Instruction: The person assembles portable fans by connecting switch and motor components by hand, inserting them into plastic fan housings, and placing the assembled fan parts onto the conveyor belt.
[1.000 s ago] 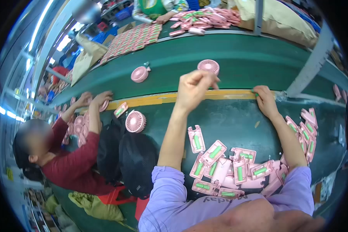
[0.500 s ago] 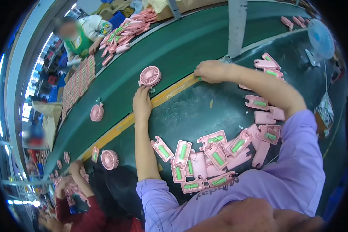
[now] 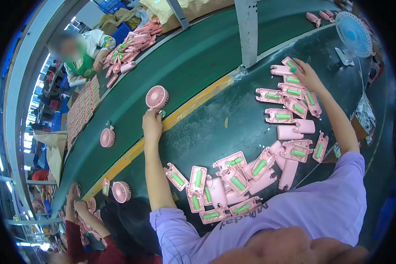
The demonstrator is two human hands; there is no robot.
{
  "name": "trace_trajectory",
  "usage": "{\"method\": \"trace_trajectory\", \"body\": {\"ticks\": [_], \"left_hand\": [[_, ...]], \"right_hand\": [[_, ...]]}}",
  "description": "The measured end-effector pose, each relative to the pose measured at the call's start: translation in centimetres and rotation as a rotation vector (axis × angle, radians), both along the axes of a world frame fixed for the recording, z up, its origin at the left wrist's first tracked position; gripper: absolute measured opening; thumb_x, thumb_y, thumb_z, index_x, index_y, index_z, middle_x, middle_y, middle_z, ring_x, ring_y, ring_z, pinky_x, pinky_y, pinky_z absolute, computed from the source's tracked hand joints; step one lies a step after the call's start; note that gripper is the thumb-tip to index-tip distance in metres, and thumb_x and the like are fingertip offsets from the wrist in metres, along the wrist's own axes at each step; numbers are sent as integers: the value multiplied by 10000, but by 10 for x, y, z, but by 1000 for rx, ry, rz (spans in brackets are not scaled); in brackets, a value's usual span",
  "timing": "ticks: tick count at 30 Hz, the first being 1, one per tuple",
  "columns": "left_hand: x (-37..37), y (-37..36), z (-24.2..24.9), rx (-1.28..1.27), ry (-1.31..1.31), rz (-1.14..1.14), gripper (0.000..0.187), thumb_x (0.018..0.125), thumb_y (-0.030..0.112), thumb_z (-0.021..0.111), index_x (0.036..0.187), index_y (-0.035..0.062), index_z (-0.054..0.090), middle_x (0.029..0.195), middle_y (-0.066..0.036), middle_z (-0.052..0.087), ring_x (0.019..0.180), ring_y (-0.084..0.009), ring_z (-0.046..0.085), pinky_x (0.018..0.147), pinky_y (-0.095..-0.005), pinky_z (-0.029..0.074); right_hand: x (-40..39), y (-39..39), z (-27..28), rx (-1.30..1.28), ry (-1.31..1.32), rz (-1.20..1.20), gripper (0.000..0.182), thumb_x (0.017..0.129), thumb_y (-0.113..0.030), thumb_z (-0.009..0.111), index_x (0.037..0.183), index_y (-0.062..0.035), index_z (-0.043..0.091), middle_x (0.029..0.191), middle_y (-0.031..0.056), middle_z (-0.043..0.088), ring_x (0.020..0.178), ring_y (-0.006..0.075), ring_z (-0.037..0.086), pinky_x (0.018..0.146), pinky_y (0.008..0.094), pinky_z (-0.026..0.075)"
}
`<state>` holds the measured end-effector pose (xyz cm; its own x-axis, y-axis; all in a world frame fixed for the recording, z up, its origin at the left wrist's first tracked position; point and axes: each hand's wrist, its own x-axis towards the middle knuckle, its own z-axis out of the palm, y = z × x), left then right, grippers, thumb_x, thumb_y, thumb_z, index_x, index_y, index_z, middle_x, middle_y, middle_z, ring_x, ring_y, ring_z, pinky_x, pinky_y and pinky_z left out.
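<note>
My left hand [image 3: 152, 126] is closed at the lower edge of a round pink fan head [image 3: 157, 97] with a slatted grille, over the green belt by the yellow edge strip. Off to the right, my right hand [image 3: 307, 75] reaches the far end of a stack of pink parts. Its fingers are bent around the edge of a pink handle shell [image 3: 287, 62] holding a green battery, and partly cover it. Below that hand lie several more shells with green batteries [image 3: 279, 116]. A second heap of such shells [image 3: 237, 180] spreads in front of my body.
Another pink fan head [image 3: 107, 137] lies on the belt [image 3: 198, 57], and one [image 3: 121, 192] sits near a co-worker's dark hair. A blue-and-white desk fan [image 3: 353, 34] stands far right. A metal post [image 3: 247, 33] rises at the belt's edge. Across it, a person in green sits beside piled shells.
My right hand has gone from the yellow strip to the shell stack on the right. My left hand stays at the fan head. The whole view has shifted somewhat.
</note>
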<state>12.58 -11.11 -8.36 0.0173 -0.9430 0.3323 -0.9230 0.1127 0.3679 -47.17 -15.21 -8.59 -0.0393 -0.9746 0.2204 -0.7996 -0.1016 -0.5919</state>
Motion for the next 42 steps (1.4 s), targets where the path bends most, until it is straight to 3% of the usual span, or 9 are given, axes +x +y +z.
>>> {"method": "trace_trajectory", "body": {"ticks": [10, 12, 16, 17, 19, 25, 29, 33, 42], "left_hand": [[-2, 41, -1, -57, 211, 57, 174, 807, 134, 662, 923, 6, 643, 880, -163, 586, 836, -313, 562, 746, -396, 443], [-8, 41, -6, -98, 349, 69, 146, 823, 116, 647, 921, 9, 632, 875, -167, 608, 830, -304, 583, 733, -386, 452], [-15, 41, -10, -91, 633, 81, 203, 904, 144, 592, 1025, -13, 549, 848, -136, 678, 743, -190, 659, 671, -297, 497], [-15, 41, -10, -72, 681, 75, 224, 914, 150, 585, 1055, -15, 528, 842, -124, 681, 733, -166, 661, 663, -278, 500], [-20, 43, -3, -51, 801, 54, 199, 923, 104, 563, 1072, -21, 518, 817, -108, 673, 680, -123, 620, 622, -241, 495], [-20, 45, 7, -24, 1206, 5, 207, 888, 38, 592, 1074, -22, 519, 894, -100, 670, 725, -112, 622, 642, -233, 513], [-21, 48, 9, -22, 1244, 44, 205, 891, 30, 582, 1081, -15, 521, 913, -97, 672, 730, -115, 628, 651, -230, 515], [-20, 47, 4, -21, 1188, 62, 219, 897, 56, 582, 1098, -9, 525, 927, -90, 681, 744, -120, 641, 659, -225, 508], [-16, 44, -4, -69, 1187, 77, 182, 902, 54, 579, 1064, -7, 522, 906, -89, 672, 728, -114, 623, 661, -233, 515]], "right_hand": [[143, 10, 27, 32, -93, 530, 372, 792, -219, 660, 1120, -50, 619, 895, 123, 613, 779, 222, 584, 692, 322, 463], [175, 17, 29, 290, -216, 549, 336, 814, -175, 640, 1109, -18, 608, 825, 69, 594, 696, 132, 547, 623, 290, 451], [231, 41, 35, 481, -451, 790, 358, 826, -109, 581, 1173, -19, 571, 860, 62, 607, 720, 128, 566, 660, 274, 474], [241, 39, 19, 154, -321, 976, 318, 829, -100, 568, 1134, -13, 594, 851, 71, 627, 729, 130, 584, 674, 264, 480], [256, 48, 41, 429, -341, 1044, 259, 835, -96, 552, 1068, -8, 623, 797, 70, 639, 699, 127, 589, 655, 259, 478], [274, 14, 45, 436, -303, 711, 187, 902, -139, 547, 988, -4, 643, 741, -3, 585, 651, 45, 512, 588, 210, 426], [320, 8, 47, 233, -357, 895, 272, 898, -215, 575, 971, 42, 626, 712, 50, 608, 643, 115, 547, 595, 293, 446], [377, 5, 37, 244, 85, 963, 347, 836, -311, 613, 848, 34, 649, 822, 173, 658, 742, 296, 634, 682, 385, 482], [444, 24, 45, 175, 492, 916, 269, 739, -215, 656, 837, 35, 667, 874, 217, 668, 799, 336, 667, 737, 441, 522]]}}
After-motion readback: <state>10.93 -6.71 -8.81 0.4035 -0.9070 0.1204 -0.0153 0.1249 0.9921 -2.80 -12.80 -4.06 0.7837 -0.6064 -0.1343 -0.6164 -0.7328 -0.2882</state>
